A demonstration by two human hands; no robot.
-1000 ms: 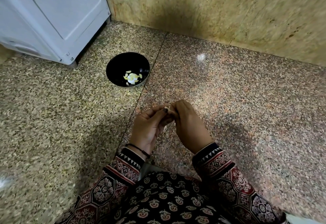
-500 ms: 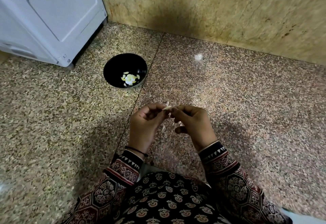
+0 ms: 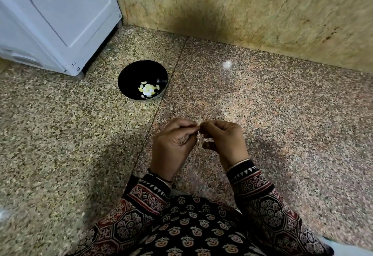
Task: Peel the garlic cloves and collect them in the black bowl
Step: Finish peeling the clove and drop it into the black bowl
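Head: left hand (image 3: 173,143), right hand (image 3: 225,140) pinch garlic clove (image 3: 198,128); appliance (image 3: 60,17) marking unreadable.

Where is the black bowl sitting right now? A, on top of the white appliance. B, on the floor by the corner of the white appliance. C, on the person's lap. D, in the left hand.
B: the black bowl stands on the speckled floor by the foot of the white appliance, peeled cloves inside, while the left hand and right hand pinch a garlic clove nearer the person.
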